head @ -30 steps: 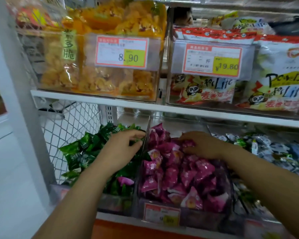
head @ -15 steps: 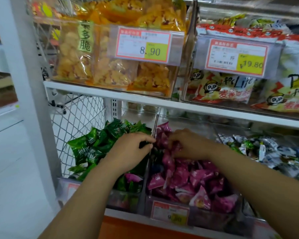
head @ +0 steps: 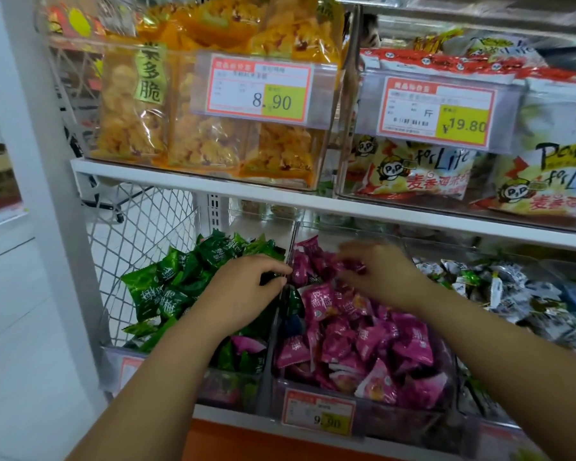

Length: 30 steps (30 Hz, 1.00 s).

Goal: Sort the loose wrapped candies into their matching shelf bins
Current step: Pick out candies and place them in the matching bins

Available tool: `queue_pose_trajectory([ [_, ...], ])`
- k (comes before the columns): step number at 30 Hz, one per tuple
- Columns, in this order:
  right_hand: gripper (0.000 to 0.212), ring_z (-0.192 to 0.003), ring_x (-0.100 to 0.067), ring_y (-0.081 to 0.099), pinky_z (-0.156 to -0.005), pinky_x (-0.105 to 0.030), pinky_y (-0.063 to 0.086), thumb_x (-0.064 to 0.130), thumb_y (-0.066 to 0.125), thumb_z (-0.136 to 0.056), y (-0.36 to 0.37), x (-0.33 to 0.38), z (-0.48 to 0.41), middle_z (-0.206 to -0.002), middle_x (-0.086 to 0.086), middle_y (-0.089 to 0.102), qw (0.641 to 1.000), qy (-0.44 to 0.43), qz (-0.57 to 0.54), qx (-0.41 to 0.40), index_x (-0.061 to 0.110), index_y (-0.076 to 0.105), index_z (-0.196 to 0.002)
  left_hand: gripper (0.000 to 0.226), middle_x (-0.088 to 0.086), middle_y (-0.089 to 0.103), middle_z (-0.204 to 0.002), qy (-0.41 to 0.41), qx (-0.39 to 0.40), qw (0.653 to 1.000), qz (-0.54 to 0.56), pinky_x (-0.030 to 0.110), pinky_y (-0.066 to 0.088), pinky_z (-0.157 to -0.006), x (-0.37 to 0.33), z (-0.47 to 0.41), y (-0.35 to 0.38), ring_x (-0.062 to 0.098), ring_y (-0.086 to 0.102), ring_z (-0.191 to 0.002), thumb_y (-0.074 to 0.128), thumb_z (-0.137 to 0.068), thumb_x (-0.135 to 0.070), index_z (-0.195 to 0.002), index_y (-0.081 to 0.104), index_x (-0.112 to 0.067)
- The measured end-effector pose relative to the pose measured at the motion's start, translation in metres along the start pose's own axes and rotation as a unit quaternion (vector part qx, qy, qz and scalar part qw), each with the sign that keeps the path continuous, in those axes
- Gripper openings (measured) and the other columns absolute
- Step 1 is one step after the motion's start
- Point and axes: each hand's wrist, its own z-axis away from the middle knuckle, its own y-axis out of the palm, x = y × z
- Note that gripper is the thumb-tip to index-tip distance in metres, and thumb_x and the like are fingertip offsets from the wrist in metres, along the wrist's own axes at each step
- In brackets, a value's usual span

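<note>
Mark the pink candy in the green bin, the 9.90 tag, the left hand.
pink candy [head: 248, 344]: head view, its wrapper's middle.
9.90 tag [head: 318, 413]: head view, the label's middle.
left hand [head: 243, 291]: head view, back of hand.

Yellow snack bags [head: 207, 141] sitting in upper shelf bin, 8.90 price tag [head: 259, 88] hanging in front. Panda snack bags [head: 416, 174] sitting to their right behind 19.80 price tag [head: 438, 109]. Wire mesh panel [head: 140, 221] standing left, beside white post [head: 30, 161].

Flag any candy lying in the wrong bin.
A pink wrapped candy lies among the green wrapped candies near the front of the left bin, though pink ones fill the middle bin; it looks mis-sorted.
</note>
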Motion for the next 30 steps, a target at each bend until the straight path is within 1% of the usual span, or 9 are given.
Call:
queue_pose_trajectory([
  [4, 0.039, -0.111, -0.015, 0.054, -0.089, -0.030, 0.044, 0.037, 0.065, -0.085, 0.019, 0.034, -0.001, -0.123, 0.005, 0.059, 0.990, -0.075, 0.030, 0.116, 0.026, 0.059, -0.121, 0.027, -0.013, 0.055, -0.131, -0.003, -0.002, 1.000, -0.004, 0.018, 0.033, -0.097, 0.000, 0.000, 0.001, 0.005, 0.048, -0.120, 0.054, -0.095, -0.026, -0.120, 0.063, -0.029],
  [7, 0.020, -0.098, -0.021, 0.057, -0.071, -0.026, 0.037, 0.025, 0.061, -0.084, 0.021, 0.025, -0.002, -0.104, 0.002, 0.061, 0.993, -0.038, 0.081, 0.073, 0.022, 0.055, -0.103, 0.026, -0.014, 0.055, -0.131, -0.001, -0.003, 1.000, 0.001, 0.015, 0.031, -0.095, 0.001, 0.001, 0.001, 0.003, 0.047, -0.119, 0.054, -0.095, -0.026, -0.120, 0.063, -0.030],
  [10, 0.015, -0.093, -0.024, 0.058, -0.069, -0.027, 0.035, 0.022, 0.062, -0.083, 0.013, 0.004, -0.002, -0.091, 0.002, 0.059, 0.994, 0.023, 0.093, 0.044, 0.022, 0.051, -0.093, 0.026, -0.014, 0.055, -0.131, 0.003, -0.001, 1.000, 0.003, 0.013, 0.029, -0.095, 0.002, 0.001, 0.000, 0.001, 0.046, -0.119, 0.054, -0.095, -0.026, -0.120, 0.063, -0.029],
  [12, 0.023, -0.097, -0.022, 0.060, -0.075, -0.028, 0.034, 0.032, 0.067, -0.082, 0.006, -0.008, -0.001, -0.097, 0.001, 0.064, 0.993, 0.063, 0.088, 0.043, 0.023, 0.053, -0.097, 0.027, -0.014, 0.054, -0.132, 0.002, -0.001, 1.000, 0.002, 0.014, 0.031, -0.095, 0.002, 0.001, 0.000, 0.002, 0.047, -0.120, 0.054, -0.095, -0.027, -0.120, 0.063, -0.029],
  [15, 0.034, -0.113, -0.021, 0.053, -0.097, -0.036, 0.034, 0.050, 0.063, -0.083, 0.000, -0.017, 0.001, -0.114, 0.005, 0.063, 0.978, 0.112, 0.162, 0.069, 0.032, 0.058, -0.112, 0.027, -0.013, 0.054, -0.133, -0.001, 0.000, 1.000, -0.003, 0.017, 0.032, -0.096, 0.002, 0.000, 0.000, 0.004, 0.047, -0.122, 0.053, -0.095, -0.027, -0.121, 0.063, -0.029],
  [19, 0.039, -0.113, -0.020, 0.054, -0.099, -0.036, 0.036, 0.054, 0.059, -0.085, -0.003, -0.005, -0.001, -0.121, 0.005, 0.060, 0.985, 0.089, 0.143, 0.025, 0.035, 0.061, -0.119, 0.028, -0.013, 0.054, -0.132, 0.002, 0.000, 1.000, -0.002, 0.016, 0.032, -0.097, 0.002, 0.000, 0.000, 0.004, 0.047, -0.121, 0.053, -0.096, -0.026, -0.122, 0.062, -0.029],
  [23, 0.035, -0.104, -0.015, 0.057, -0.088, -0.029, 0.047, 0.037, 0.065, -0.086, 0.013, 0.032, -0.006, -0.118, 0.003, 0.063, 0.998, -0.029, -0.031, 0.049, 0.024, 0.063, -0.119, 0.027, -0.013, 0.055, -0.131, -0.002, -0.002, 1.000, -0.003, 0.015, 0.032, -0.096, 0.003, 0.000, 0.000, 0.003, 0.047, -0.120, 0.054, -0.095, -0.027, -0.121, 0.062, -0.029],
  [27, 0.029, -0.093, -0.014, 0.062, -0.081, -0.027, 0.050, 0.022, 0.067, -0.086, 0.027, 0.033, -0.002, -0.105, -0.001, 0.068, 0.994, -0.024, -0.008, 0.111, 0.017, 0.062, -0.114, 0.028, -0.014, 0.055, -0.131, 0.002, 0.001, 1.000, -0.004, 0.016, 0.031, -0.098, 0.003, 0.002, -0.001, 0.003, 0.046, -0.121, 0.053, -0.095, -0.027, -0.122, 0.062, -0.030],
  [30, 0.025, -0.090, -0.015, 0.059, -0.072, -0.023, 0.043, 0.008, 0.056, -0.090, 0.024, 0.026, -0.004, -0.104, -0.002, 0.066, 0.992, 0.006, 0.015, 0.124, 0.016, 0.062, -0.113, 0.028, -0.014, 0.055, -0.131, 0.003, 0.004, 1.000, 0.004, 0.015, 0.030, -0.098, 0.004, 0.003, -0.001, 0.002, 0.046, -0.122, 0.053, -0.096, -0.027, -0.122, 0.062, -0.029],
])
